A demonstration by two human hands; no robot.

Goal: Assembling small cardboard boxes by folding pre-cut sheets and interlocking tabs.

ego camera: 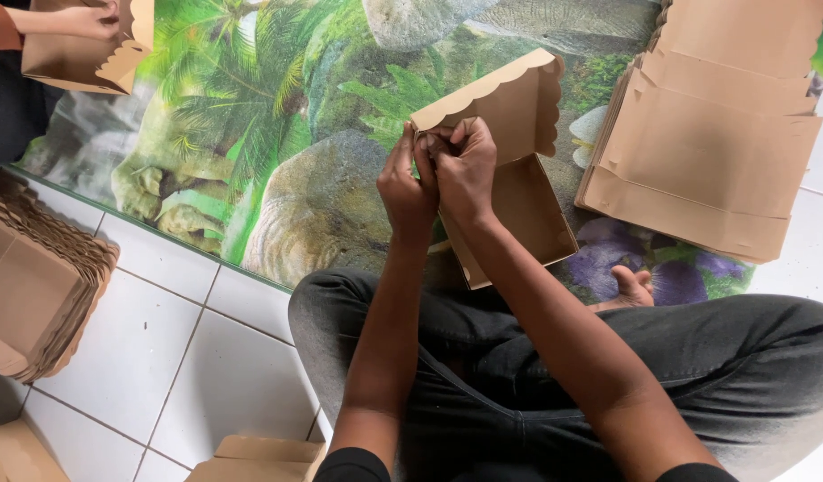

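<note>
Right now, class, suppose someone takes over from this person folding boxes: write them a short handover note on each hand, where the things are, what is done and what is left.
Left hand and right hand: both pinch the near corner of the brown cardboard box, held above the lap.
The box: base and side walls stand up, scalloped lid open; the pinched corner looks unfinished.
Flat blanks lie stacked on the printed mat, to the right.
Nested stack of folded boxes sits on the tiled floor, to the left.
Another person's hand holds a second box, top left.
Left: finish this corner; the blanks remain unfolded.
</note>
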